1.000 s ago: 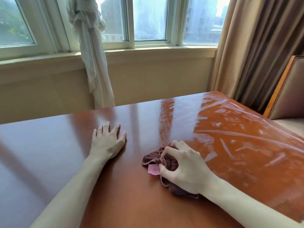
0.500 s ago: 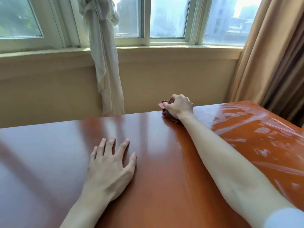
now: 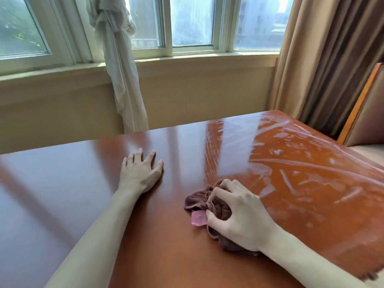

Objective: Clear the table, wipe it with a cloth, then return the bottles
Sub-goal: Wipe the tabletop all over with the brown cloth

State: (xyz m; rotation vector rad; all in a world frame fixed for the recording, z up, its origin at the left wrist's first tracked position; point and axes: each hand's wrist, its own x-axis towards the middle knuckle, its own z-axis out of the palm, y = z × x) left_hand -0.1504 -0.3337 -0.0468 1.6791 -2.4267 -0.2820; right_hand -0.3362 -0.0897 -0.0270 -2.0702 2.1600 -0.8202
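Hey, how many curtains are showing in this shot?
2. A white curtain hangs knotted in front of the window, left of centre. A tan curtain hangs at the right edge beside the chair. More may lie outside the picture.

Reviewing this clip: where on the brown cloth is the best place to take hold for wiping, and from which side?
Grip the bunched middle of the brown cloth from above, as the right hand does now: fingers curled over the wad, palm bearing down. It lies crumpled in a soft heap on the table, so a top grasp likely gathers the folds and keeps them pressed flat. Its pink tag offers too little to hold.
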